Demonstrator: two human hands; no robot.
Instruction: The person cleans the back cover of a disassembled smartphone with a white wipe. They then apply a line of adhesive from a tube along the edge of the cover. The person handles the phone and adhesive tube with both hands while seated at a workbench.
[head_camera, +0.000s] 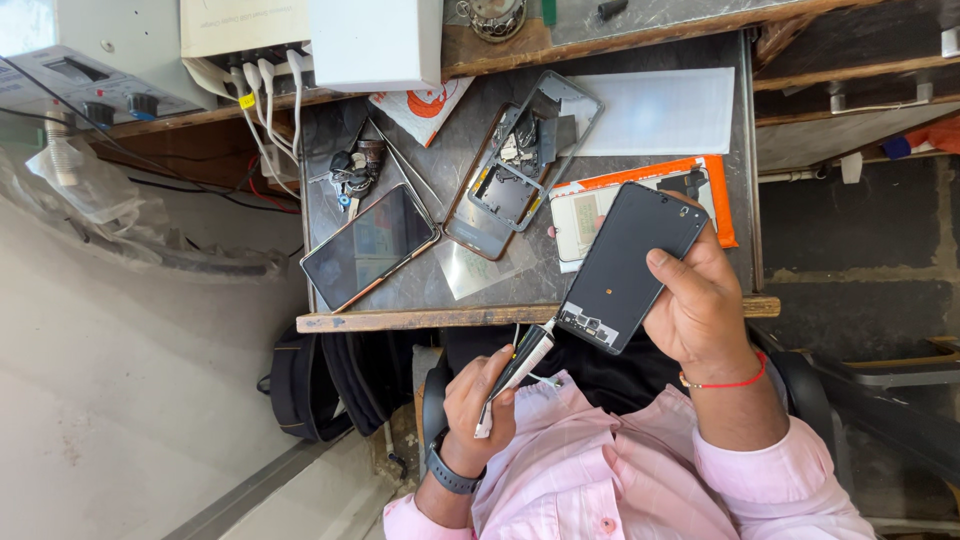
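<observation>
Head cam view is rotated; person in pink shirt sits at a small grey desk (520, 285) w/ wooden front edge. Right hand (700, 310) holds a black phone screen panel (630, 262) just above the desk's front edge, thumb pressed on its face, fingers wrapped behind it; red thread on that wrist. Left hand (480, 405) grips a thin white pen-like tool (515, 375), fingers closed round it, tip pointing toward the panel's lower corner, near it but contact can't be told; dark watch on that wrist. On the desk: a dark phone (368, 246) lying face up at the left, an opened phone body w/ frame (520, 165) in the middle, a clear film sheet (480, 265) beside it, an orange-edged packet (640, 195) partly under the held panel, a white sheet (665, 110) further back, a bunch of keys (352, 170). White cables (265, 100) hang at the back left.
</observation>
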